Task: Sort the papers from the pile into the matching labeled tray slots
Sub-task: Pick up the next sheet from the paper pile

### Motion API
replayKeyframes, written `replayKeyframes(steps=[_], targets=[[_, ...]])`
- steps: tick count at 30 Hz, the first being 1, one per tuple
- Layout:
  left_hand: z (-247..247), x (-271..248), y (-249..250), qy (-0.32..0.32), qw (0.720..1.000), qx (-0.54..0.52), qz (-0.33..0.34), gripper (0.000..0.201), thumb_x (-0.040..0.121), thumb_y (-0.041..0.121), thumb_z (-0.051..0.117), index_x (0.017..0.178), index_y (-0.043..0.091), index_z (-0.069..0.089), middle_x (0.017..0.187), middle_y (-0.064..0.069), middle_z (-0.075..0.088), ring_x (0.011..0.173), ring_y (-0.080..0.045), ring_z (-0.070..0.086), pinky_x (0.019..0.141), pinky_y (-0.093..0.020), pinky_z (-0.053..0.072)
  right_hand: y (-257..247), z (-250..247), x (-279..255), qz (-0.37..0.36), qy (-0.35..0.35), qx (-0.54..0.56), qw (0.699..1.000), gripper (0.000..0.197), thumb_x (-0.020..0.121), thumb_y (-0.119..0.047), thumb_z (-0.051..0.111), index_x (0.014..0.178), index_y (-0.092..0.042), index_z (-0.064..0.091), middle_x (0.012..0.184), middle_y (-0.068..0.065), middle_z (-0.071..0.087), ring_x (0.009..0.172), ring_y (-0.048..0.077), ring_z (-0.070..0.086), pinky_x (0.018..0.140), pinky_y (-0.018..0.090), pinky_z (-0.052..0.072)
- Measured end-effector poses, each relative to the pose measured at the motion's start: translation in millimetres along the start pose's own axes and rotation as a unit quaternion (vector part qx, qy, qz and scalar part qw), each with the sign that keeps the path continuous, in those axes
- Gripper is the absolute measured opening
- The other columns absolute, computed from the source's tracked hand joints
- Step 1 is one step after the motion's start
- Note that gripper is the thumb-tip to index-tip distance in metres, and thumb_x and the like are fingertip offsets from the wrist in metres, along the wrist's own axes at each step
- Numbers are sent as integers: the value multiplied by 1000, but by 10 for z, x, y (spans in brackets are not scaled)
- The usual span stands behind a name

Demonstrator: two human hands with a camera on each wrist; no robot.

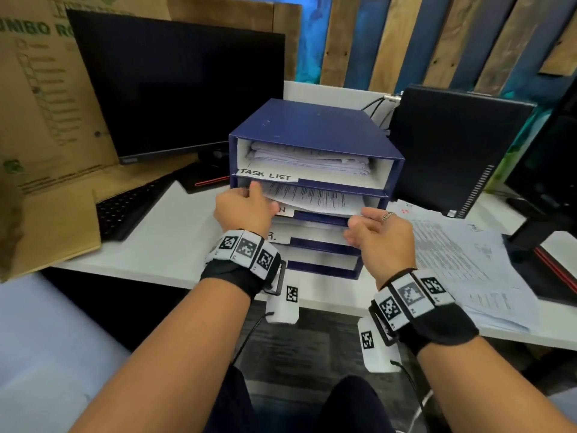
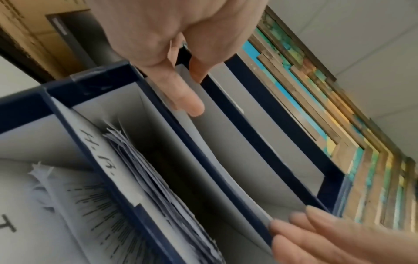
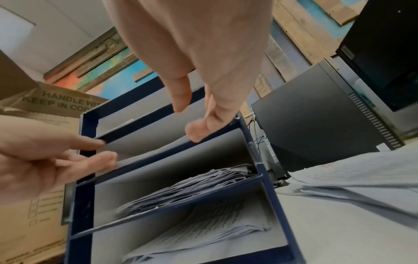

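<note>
white tabletop (image 1: 162, 239) at centre frame carries a blue tray rack (image 1: 312, 126) with a "task list" label. both hands feed a printed sheet (image 1: 312, 198) into the second slot; the pile (image 1: 462, 260) lies at right.

left wrist view: left hand (image 2: 181, 35) fingers pinch the sheet's corner.

right wrist view: right hand (image 3: 199, 53) fingers pinch the other corner. the bowed sheet could likely buckle against the slot edge.

- We are at an office desk (image 1: 162, 232).
- A dark monitor (image 1: 181, 89) stands behind the blue paper tray (image 1: 312, 126), a keyboard (image 1: 131, 207) to the tray's left.
- A computer tower (image 1: 452, 145) and loose papers (image 1: 462, 260) sit to its right.
</note>
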State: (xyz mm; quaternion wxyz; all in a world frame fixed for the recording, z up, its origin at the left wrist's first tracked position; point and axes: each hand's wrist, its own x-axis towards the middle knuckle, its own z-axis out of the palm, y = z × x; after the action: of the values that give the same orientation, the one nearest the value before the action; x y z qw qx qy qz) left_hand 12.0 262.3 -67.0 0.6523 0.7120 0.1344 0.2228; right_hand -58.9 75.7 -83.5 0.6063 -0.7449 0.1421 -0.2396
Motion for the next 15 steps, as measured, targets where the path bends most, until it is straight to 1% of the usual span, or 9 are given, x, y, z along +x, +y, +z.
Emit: replayKeyframes(steps=[2, 3, 5, 6, 7, 9, 11, 12, 15], targets=[[-36, -108, -37, 5, 999, -49, 5, 25, 95, 28, 60, 84, 7, 69, 65, -1, 71, 55, -9, 70, 64, -31, 61, 25, 13, 39, -12, -41, -64, 997, 51, 90, -23, 71, 137, -16, 55, 116, -9, 70, 98, 14, 71, 94, 44, 57], [-51, -158, -50, 5, 999, -40, 26, 23, 95, 29, 60, 89, 8, 69, 69, 2, 71, 55, -6, 69, 65, -29, 61, 22, 21, 63, -19, -62, -93, 994, 55, 90, -25, 70, 141, -18, 52, 123, -11, 67, 104, 14, 69, 96, 45, 55], [-64, -242, -84, -14, 988, 75, 138, 20, 96, 29, 57, 90, 14, 69, 74, 11, 66, 57, 1, 60, 64, -17, 54, -14, 44, 91, -35, -92, -143, 985, 55, 93, -25, 67, 145, -19, 49, 134, -9, 62, 110, 14, 65, 100, 45, 53], [-59, -276, -99, -36, 968, 140, 208, 21, 97, 29, 55, 91, 17, 71, 74, 13, 63, 60, 2, 55, 63, -12, 47, -43, 54, 97, -50, -98, -177, 978, 53, 95, -24, 65, 145, -18, 49, 136, -6, 61, 113, 15, 64, 103, 43, 51], [-50, -306, -106, -63, 942, 190, 269, 23, 98, 29, 52, 93, 20, 72, 77, 12, 65, 66, 1, 54, 64, -13, 46, -63, 65, 96, -73, -96, -222, 968, 48, 97, -24, 63, 143, -17, 51, 135, -3, 62, 116, 17, 62, 106, 41, 49], [10, -311, -141, -120, 882, 292, 350, 29, 99, 34, 45, 103, 22, 72, 94, 7, 71, 91, -14, 60, 85, -31, 50, -106, 85, 51, -136, -67, -329, 932, 40, 99, -26, 58, 138, -17, 58, 126, 2, 68, 116, 22, 60, 104, 37, 47], [106, -276, -172, -166, 816, 406, 376, 38, 100, 39, 34, 114, 23, 65, 116, 5, 67, 114, -22, 55, 106, -47, 37, -134, 118, 13, -191, -52, -407, 892, 38, 100, -29, 55, 135, -14, 60, 125, 4, 67, 122, 24, 51, 105, 37, 43], [147, -247, -185, -187, 794, 444, 372, 42, 101, 41, 29, 120, 23, 61, 126, 5, 62, 122, -23, 51, 112, -53, 28, -135, 147, 15, -210, -60, -436, 873, 40, 100, -30, 54, 135, -13, 60, 133, 3, 62, 127, 25, 44, 107, 38, 39], [242, -125, -205, -227, 771, 484, 347, 49, 101, 44, 21, 136, 23, 49, 144, 3, 47, 132, -23, 44, 115, -60, 16, -101, 245, 71, -214, -127, -505, 827, 49, 100, -39, 49, 143, -14, 51, 156, 2, 39, 143, 27, 28, 118, 44, 27]])
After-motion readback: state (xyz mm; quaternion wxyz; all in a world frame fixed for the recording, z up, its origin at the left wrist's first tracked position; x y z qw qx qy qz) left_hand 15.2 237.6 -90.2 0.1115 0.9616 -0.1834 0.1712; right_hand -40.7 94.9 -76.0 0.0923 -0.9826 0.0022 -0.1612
